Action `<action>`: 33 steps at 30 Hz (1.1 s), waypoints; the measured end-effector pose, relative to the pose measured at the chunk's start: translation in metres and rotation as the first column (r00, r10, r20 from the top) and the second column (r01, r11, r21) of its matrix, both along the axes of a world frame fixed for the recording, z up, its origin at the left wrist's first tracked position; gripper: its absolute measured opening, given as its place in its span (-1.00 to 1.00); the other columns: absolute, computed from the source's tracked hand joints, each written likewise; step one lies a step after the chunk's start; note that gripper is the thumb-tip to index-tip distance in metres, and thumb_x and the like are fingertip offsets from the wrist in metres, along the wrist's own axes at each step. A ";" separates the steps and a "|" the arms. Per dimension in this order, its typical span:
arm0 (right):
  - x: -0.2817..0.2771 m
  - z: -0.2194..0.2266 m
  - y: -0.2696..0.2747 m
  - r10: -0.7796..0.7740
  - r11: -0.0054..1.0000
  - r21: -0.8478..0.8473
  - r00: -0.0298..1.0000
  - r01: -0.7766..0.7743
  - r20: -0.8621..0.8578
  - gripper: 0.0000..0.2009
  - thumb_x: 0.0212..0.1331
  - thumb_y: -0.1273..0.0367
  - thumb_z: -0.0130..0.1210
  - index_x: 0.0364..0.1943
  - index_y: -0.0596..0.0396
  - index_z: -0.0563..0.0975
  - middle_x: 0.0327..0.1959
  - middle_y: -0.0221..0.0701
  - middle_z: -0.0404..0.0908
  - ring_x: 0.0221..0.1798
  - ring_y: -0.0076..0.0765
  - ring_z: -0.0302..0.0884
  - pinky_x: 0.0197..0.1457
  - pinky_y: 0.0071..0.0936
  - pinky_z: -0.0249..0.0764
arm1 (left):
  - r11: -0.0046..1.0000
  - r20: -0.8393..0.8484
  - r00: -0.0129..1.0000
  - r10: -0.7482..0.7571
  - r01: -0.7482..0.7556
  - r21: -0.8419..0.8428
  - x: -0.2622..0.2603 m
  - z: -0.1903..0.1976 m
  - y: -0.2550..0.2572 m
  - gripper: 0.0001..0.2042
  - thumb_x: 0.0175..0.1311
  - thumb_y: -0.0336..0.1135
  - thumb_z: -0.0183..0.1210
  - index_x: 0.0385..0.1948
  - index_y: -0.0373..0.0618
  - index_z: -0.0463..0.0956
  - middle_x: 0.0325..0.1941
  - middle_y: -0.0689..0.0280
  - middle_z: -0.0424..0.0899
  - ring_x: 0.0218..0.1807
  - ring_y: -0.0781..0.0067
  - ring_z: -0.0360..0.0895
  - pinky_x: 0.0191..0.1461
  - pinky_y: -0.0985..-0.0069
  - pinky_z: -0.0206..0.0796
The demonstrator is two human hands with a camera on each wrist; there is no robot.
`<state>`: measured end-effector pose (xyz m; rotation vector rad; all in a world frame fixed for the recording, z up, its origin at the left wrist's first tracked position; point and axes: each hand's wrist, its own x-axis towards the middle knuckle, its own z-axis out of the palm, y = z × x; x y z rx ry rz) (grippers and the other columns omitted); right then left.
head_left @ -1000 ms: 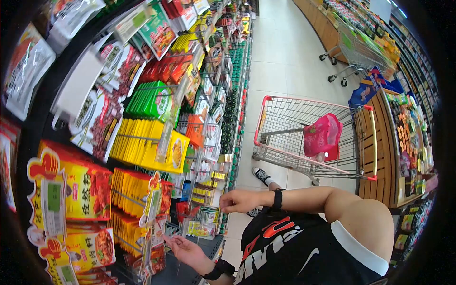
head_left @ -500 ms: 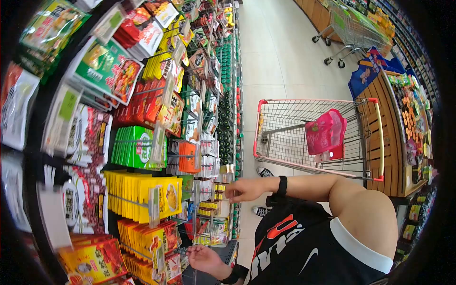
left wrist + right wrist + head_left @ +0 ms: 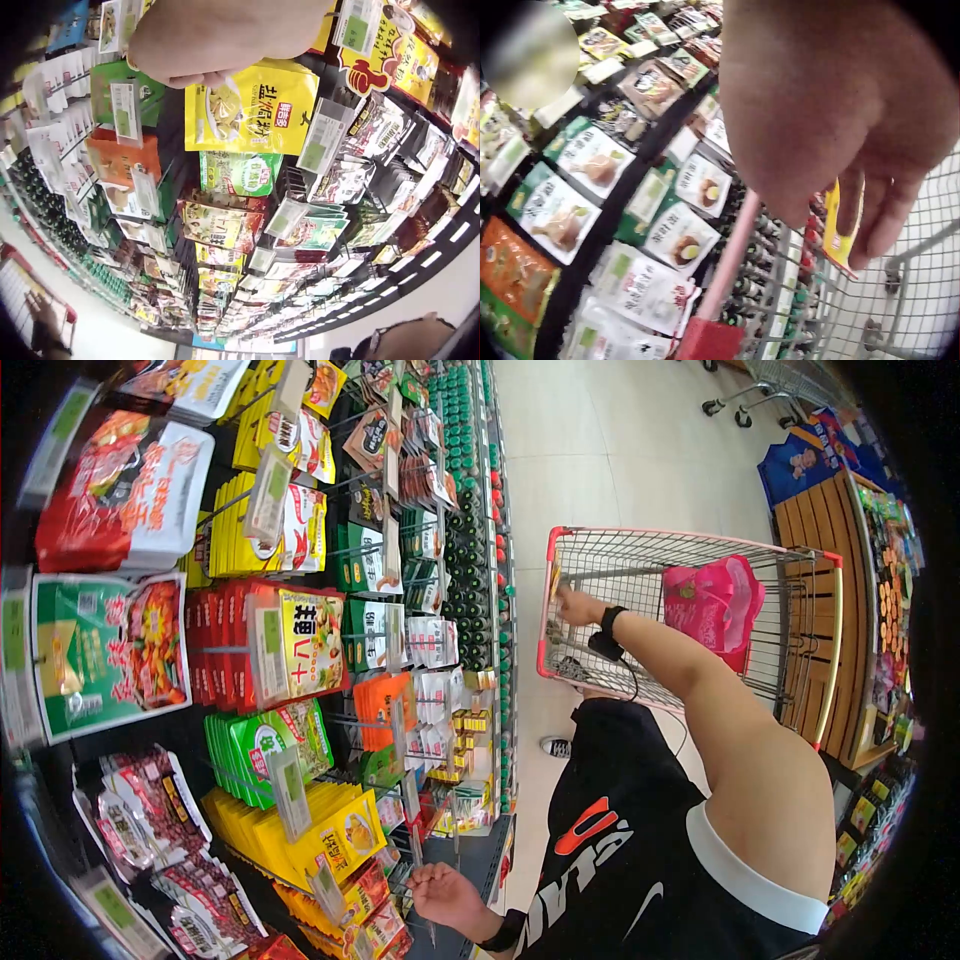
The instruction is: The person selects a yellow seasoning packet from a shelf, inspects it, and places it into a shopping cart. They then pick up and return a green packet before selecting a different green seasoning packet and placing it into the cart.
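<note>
Right hand (image 3: 575,605) holds yellow packet (image 3: 838,232) over cart (image 3: 690,545); print unreadable.

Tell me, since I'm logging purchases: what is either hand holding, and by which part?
The right hand pinches a yellow packet by its upper part over the cart; the left hand holds nothing.

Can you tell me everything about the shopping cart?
The shopping cart is a basket of silver wire mesh with a red rim and red corner caps. It stands on the pale tiled floor in the aisle, between the shelves of packets and a wooden stand. A pink bag sits inside it. The right hand reaches over its near corner, fingers holding a small yellow packet above the mesh. Its wheels are hidden.
</note>
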<state>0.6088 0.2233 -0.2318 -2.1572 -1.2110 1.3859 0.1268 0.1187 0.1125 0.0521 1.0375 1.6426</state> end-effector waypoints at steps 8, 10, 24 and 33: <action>0.015 -0.045 0.008 -0.166 0.986 0.034 0.962 0.163 0.217 -0.25 0.20 0.34 0.06 0.49 -0.10 0.01 0.25 0.20 0.34 0.19 0.26 0.46 0.20 0.01 0.47 | 1.000 -0.064 0.998 -0.018 0.018 0.006 0.025 0.020 0.016 -0.89 0.18 -0.56 -0.03 -0.33 -0.08 0.37 -0.41 0.39 0.40 -0.36 0.50 0.36 -0.26 0.53 0.22; 0.013 -0.048 0.011 -0.180 0.983 0.016 0.957 0.181 0.230 -0.26 0.21 0.36 0.05 0.49 -0.20 0.02 0.28 0.19 0.30 0.19 0.27 0.46 0.19 0.00 0.49 | 1.000 -0.094 0.996 0.007 -0.009 -0.015 0.032 0.027 0.018 -0.90 0.20 -0.55 -0.02 -0.34 -0.08 0.37 -0.41 0.39 0.39 -0.37 0.50 0.34 -0.26 0.52 0.21; 0.019 -0.092 0.029 0.316 0.939 -0.007 0.851 -0.345 0.418 -0.67 0.13 0.37 0.03 -0.02 0.18 0.53 -0.14 0.00 0.63 -0.04 0.16 0.61 0.09 -0.04 0.52 | 0.977 -0.128 0.991 0.039 -0.065 -0.202 0.019 0.050 -0.015 -0.84 0.28 -0.39 0.05 -0.48 0.01 0.26 -0.52 0.47 0.23 -0.48 0.56 0.17 -0.33 0.53 0.10; 0.051 -0.205 0.013 0.116 0.919 0.389 0.987 -0.065 -0.111 -0.70 0.40 0.13 -0.04 -0.18 0.10 0.45 -0.22 -0.27 0.55 -0.11 -0.19 0.50 -0.06 -0.14 0.43 | 0.990 -0.079 0.991 -0.111 0.104 -0.091 -0.025 0.079 -0.065 -0.90 0.28 -0.41 0.04 -0.43 0.01 0.31 -0.66 0.53 0.03 -0.62 0.65 -0.02 -0.46 0.57 -0.09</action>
